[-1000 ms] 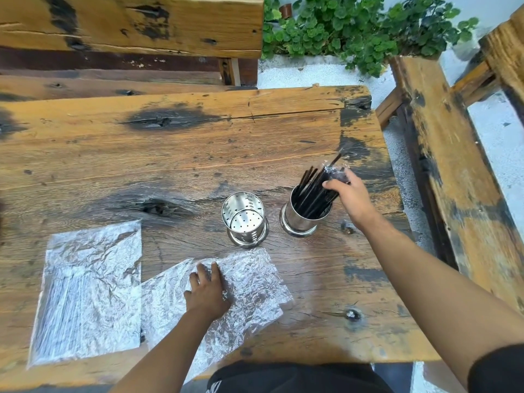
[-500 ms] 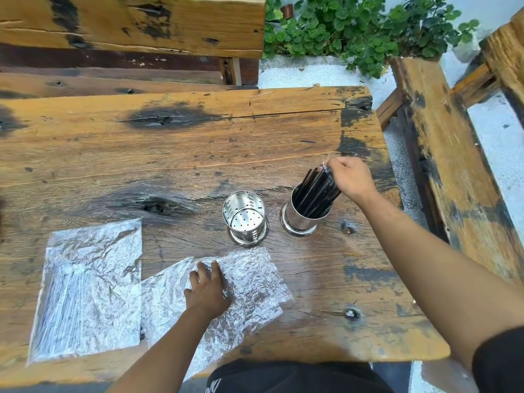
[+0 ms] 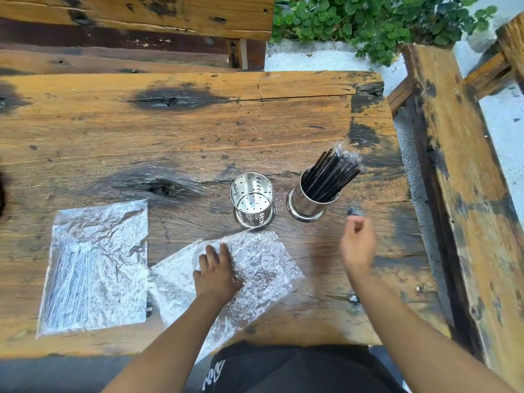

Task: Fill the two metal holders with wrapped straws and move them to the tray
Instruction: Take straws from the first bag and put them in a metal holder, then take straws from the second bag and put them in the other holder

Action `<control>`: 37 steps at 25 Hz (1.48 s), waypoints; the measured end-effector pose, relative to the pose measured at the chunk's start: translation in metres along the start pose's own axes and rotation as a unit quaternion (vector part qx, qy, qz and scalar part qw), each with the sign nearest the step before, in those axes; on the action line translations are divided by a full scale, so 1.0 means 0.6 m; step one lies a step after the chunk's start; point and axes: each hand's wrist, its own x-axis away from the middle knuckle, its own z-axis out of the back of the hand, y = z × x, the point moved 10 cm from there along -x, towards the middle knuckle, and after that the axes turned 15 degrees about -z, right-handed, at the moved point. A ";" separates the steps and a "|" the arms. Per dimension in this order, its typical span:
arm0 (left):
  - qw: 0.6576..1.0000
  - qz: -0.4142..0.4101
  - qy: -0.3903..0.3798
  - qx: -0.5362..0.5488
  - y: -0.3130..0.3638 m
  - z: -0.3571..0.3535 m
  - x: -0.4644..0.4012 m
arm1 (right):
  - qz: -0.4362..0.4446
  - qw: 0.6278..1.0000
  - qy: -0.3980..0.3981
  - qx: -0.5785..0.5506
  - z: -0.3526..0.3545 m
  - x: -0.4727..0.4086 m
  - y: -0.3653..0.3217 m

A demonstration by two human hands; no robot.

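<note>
Two shiny metal holders stand on the wooden table. The left holder (image 3: 253, 202) is empty, its perforated bottom showing. The right holder (image 3: 307, 201) carries a bundle of black wrapped straws (image 3: 330, 175) leaning up to the right. My right hand (image 3: 358, 243) hovers blurred below and right of that holder, fingers loosely curled, holding nothing. My left hand (image 3: 217, 272) lies flat on a crinkled clear plastic bag (image 3: 255, 268) in front of the holders. A second clear bag (image 3: 96, 268) with straws inside lies at the left.
The table (image 3: 184, 131) ends near my body and at the right, where a wooden bench (image 3: 465, 194) runs alongside. Another bench (image 3: 127, 29) sits behind the table. Green plants (image 3: 377, 21) grow at the top right. No tray is in view.
My right hand has let go of the straws in the right holder and drawn back toward me. The left hand has stayed on the bag.
</note>
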 end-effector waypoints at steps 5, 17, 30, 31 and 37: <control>0.999 -0.017 0.047 0.000 -0.004 -0.012 0.020 | 0.157 0.939 -0.226 0.204 -0.190 0.158 0.088; 0.966 0.162 0.110 0.170 -0.233 -0.117 0.278 | 0.370 0.788 -0.394 0.296 -0.468 0.397 0.018; 0.837 0.363 0.333 0.237 -0.602 -0.133 0.511 | 0.588 0.576 -0.346 0.451 -0.788 0.750 -0.029; 0.833 0.368 0.342 0.231 -0.627 -0.125 0.514 | 0.590 0.562 -0.337 0.472 -0.809 0.755 -0.025; 0.834 0.336 0.386 0.208 -0.735 -0.051 0.480 | 0.564 0.551 -0.286 0.544 -0.830 0.701 0.003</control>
